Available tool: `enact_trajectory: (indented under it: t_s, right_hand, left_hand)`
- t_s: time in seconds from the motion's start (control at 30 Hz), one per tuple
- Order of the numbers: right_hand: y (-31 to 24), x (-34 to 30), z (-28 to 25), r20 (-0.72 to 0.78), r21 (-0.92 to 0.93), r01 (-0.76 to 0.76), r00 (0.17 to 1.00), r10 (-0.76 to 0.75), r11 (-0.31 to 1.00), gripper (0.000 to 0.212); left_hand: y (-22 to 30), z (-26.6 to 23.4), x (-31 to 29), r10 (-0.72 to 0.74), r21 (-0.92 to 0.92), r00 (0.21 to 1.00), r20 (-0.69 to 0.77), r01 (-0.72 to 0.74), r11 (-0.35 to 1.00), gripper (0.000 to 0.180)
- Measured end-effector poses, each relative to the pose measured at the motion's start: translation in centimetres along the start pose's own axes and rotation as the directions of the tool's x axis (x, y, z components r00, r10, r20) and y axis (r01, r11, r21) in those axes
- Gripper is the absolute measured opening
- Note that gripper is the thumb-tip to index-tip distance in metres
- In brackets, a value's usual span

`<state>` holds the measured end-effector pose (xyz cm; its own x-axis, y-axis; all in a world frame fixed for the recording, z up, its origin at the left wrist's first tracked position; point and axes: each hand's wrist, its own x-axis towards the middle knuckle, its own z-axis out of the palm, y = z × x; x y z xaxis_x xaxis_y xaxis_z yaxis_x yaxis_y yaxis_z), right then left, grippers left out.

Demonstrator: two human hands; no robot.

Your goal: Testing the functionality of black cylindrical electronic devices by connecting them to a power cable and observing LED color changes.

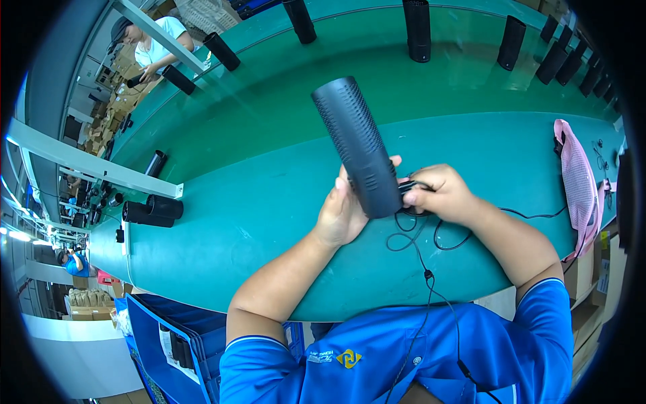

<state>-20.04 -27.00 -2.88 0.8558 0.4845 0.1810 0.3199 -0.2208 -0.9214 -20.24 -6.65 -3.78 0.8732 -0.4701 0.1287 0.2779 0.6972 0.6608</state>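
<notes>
the left hand (342,210) is curled round the lower end of a black, textured plastic cylinder (357,143), holding it tilted over the flat green table (269,202). the right hand (442,194) pinches a thin black cable (408,186) close beside it; from where i stand, i can't tell if they join.

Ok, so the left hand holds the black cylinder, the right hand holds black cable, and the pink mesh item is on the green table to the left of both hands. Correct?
Not quite: the head view shows the pink mesh item to the right of both hands. The rest stands: left hand on the black cylinder, right hand on black cable.
</notes>
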Motion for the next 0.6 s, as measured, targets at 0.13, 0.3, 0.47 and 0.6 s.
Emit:
enact_trajectory:
  t_s: [0.13,0.3,0.47,0.6]
  right_hand:
    - [1.3,0.6,-1.4,0.174,0.401,-0.26,0.963,0.206,0.879,0.011]
    - [2.4,1.4,-0.6,-0.146,0.214,-0.11,0.979,0.143,0.971,0.025]
    - [1.5,1.0,-0.2,-0.35,-0.406,0.101,0.901,-0.256,0.908,0.048]
    - [0.0,0.3,1.3,-0.128,-0.405,0.296,0.918,-0.374,0.865,0.071]
  left_hand:
    - [-0.1,-0.8,-0.1,0.007,0.073,1.0,-0.015,-0.006,0.997,0.064]
    - [0.2,-2.1,0.2,0.074,0.294,0.995,-0.066,-0.051,0.954,0.068]
    - [-0.4,-1.7,0.2,0.369,0.589,0.927,-0.069,-0.261,0.765,0.065]
    - [0.0,-1.0,-0.4,0.388,0.806,0.918,0.08,-0.289,0.517,0.068]
